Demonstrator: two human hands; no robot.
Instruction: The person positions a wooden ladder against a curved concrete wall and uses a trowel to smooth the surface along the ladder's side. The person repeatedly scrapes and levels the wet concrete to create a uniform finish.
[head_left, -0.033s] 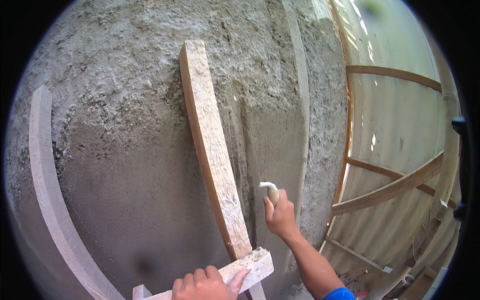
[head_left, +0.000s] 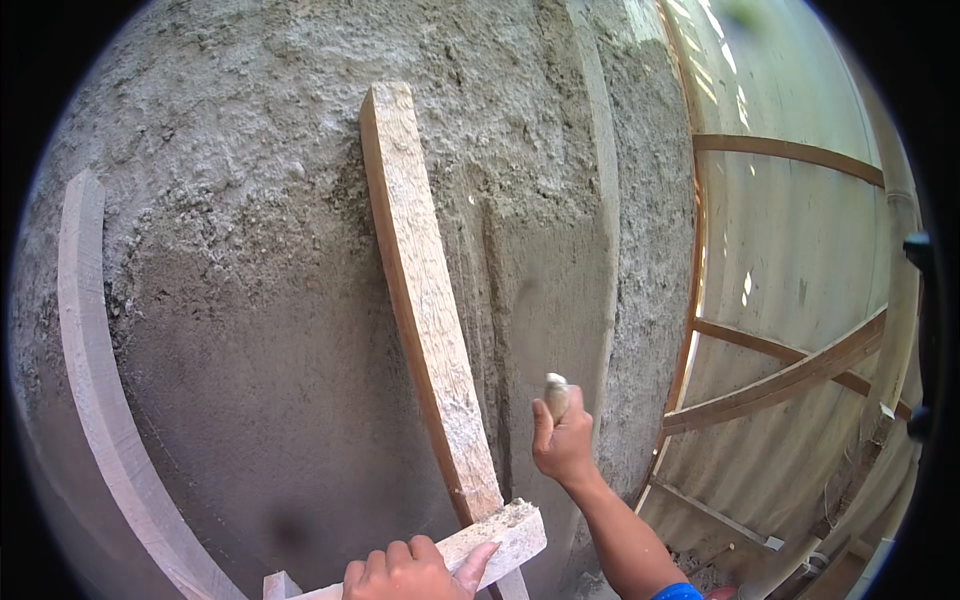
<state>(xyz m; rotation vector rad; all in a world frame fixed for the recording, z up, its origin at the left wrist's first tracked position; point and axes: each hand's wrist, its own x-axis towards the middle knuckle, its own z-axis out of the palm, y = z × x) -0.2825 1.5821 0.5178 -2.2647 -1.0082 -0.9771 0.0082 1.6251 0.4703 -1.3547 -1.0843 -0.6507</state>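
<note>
My right hand is closed around the handle of a trowel, held against the wet grey mortar wall. The trowel's blade is hard to tell from the mortar. Just left of it, a long wooden batten crusted with mortar leans upright along the wall. At the lower edge my left hand is wrapped over a short wooden beam, thumb lying along its near face. This beam crosses in front of the batten's lower part.
Another wooden batten curves down the left side. The wall's upper part is rough; lower down it is smoother. A raised vertical mortar edge runs right of the trowel. Further right are pale corrugated sheeting, wooden braces and a pole.
My right hand has shifted slightly right and turned, so the trowel handle's white tip now points upward rather than left. My left hand stays on the beam.
</note>
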